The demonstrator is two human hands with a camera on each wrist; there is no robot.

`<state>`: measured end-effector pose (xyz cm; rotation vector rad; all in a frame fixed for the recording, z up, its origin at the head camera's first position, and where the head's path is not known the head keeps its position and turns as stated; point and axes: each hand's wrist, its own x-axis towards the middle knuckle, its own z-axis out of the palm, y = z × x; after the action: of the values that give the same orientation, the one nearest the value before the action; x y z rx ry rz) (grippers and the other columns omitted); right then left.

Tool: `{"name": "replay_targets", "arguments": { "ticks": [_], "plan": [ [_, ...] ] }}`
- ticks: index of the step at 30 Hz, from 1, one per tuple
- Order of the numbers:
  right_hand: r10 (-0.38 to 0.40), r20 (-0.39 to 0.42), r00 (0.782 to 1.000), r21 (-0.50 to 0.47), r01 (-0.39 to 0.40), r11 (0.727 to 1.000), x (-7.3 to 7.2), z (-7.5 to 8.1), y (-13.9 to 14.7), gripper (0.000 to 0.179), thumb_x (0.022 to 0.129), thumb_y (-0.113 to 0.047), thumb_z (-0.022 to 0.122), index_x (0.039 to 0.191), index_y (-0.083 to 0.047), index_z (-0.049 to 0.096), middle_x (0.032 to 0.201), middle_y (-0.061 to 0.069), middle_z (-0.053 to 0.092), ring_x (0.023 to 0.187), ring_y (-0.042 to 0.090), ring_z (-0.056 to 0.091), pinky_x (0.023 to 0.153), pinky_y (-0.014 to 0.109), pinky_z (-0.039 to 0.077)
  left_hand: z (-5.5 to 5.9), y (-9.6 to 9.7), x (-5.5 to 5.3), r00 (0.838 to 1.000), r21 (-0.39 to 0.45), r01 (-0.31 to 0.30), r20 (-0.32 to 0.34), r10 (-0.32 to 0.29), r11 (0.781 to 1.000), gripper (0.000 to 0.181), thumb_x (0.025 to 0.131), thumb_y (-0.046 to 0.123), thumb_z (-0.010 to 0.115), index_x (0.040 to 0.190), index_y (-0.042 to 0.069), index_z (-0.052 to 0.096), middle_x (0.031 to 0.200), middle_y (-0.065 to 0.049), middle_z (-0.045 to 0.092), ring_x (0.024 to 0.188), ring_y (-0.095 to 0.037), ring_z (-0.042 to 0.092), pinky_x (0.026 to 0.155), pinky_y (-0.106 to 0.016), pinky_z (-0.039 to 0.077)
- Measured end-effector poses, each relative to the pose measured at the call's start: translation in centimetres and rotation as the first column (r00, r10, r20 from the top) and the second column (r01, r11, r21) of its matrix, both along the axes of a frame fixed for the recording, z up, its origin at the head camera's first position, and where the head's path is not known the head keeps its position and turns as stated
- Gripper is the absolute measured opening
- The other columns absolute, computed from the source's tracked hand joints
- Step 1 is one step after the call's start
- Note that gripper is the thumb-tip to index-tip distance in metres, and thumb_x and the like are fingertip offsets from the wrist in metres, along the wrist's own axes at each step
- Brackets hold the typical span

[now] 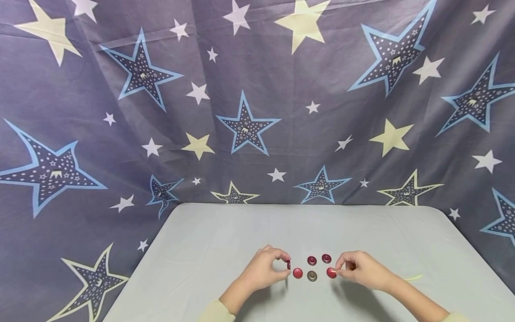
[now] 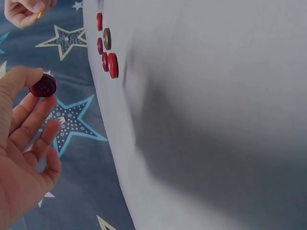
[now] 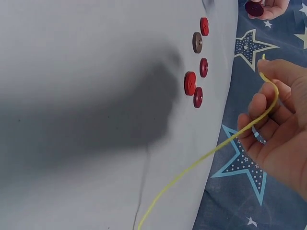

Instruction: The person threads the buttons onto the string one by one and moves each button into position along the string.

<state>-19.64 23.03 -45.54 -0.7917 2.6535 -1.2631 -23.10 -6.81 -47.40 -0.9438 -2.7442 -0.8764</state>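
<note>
My left hand (image 1: 263,268) pinches a dark red round button (image 2: 43,86) between thumb and fingertip, raised above the table, its other fingers loosely bent. In my right hand (image 1: 364,270), thumb and forefinger pinch a yellow string (image 3: 192,165) near its end; a short tip sticks out past them and the rest trails down over the palm. Between the hands, loose buttons lie flat on the table: a bright red button (image 1: 297,273) by the left hand, a brown button (image 1: 311,276), two dark red buttons (image 1: 311,260) behind, and another red button (image 1: 331,273) partly overlapped by the right fingertips.
The buttons lie on a pale grey table (image 1: 225,228) with rounded far corners. A dark curtain (image 1: 265,71) with stars hangs behind and at the sides. Hand shadows fall across the tabletop. Part of the yellow string shows beyond the right wrist.
</note>
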Motion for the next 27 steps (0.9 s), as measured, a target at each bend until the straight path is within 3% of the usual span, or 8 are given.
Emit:
{"name": "replay_targets", "arguments": {
  "ticks": [6, 11, 18, 23, 27],
  "plan": [
    [-0.002, -0.004, 1.000, -0.005, 0.002, 1.000, 0.1, 0.0, -0.4, 0.006, 0.082, -0.008, 0.066, 0.083, -0.014, 0.065, 0.060, -0.014, 0.044, 0.054, -0.006, 0.039, 0.048, 0.018, 0.038, 0.0, 0.0, 0.1, 1.000, 0.031, 0.010, 0.024, -0.011, 0.999, 0.024, 0.075, 0.026, 0.075, 0.096, 0.019, 0.069, 0.094, 0.013, 0.068, 0.089, -0.005, 0.055, 0.083, -0.023, 0.042],
    [-0.001, 0.011, 1.000, -0.013, 0.001, 1.000, 0.1, -0.1, -0.6, 0.007, 0.082, -0.008, 0.066, 0.083, -0.014, 0.065, 0.060, -0.013, 0.045, 0.054, -0.006, 0.039, 0.048, 0.018, 0.038, -0.2, 0.1, 0.3, 0.994, 0.136, 0.031, 0.100, -0.045, 0.990, 0.025, 0.075, 0.022, 0.075, 0.098, 0.016, 0.068, 0.094, 0.010, 0.067, 0.089, -0.005, 0.054, 0.081, -0.024, 0.043],
    [0.009, 0.016, 1.000, -0.024, -0.009, 1.000, 0.2, 0.0, -0.8, 0.006, 0.082, -0.007, 0.066, 0.083, -0.013, 0.066, 0.060, -0.013, 0.046, 0.053, -0.006, 0.039, 0.047, 0.017, 0.037, -0.6, 0.6, 0.7, 0.964, 0.299, 0.013, 0.248, -0.091, 0.954, 0.025, 0.076, 0.022, 0.075, 0.100, 0.016, 0.067, 0.096, 0.005, 0.068, 0.089, -0.005, 0.054, 0.075, -0.025, 0.041],
    [0.008, -0.014, 1.000, -0.017, -0.009, 1.000, 0.3, 0.1, -1.0, 0.006, 0.083, -0.009, 0.066, 0.082, -0.015, 0.066, 0.060, -0.013, 0.045, 0.053, -0.006, 0.038, 0.047, 0.017, 0.036, -0.7, 1.0, 0.8, 0.948, 0.362, -0.006, 0.298, -0.110, 0.932, 0.027, 0.076, 0.021, 0.074, 0.102, 0.014, 0.068, 0.098, 0.001, 0.070, 0.089, -0.009, 0.056, 0.067, -0.018, 0.037],
    [0.018, -0.040, 0.999, -0.026, -0.019, 0.999, 0.4, 0.2, -1.3, 0.005, 0.082, -0.010, 0.067, 0.082, -0.015, 0.066, 0.060, -0.013, 0.046, 0.052, -0.007, 0.037, 0.047, 0.016, 0.036, -0.9, 1.3, 0.9, 0.932, 0.402, -0.013, 0.336, -0.135, 0.915, 0.027, 0.077, 0.020, 0.074, 0.102, 0.011, 0.069, 0.100, -0.002, 0.070, 0.089, -0.012, 0.057, 0.067, -0.021, 0.039]
  ]
}}
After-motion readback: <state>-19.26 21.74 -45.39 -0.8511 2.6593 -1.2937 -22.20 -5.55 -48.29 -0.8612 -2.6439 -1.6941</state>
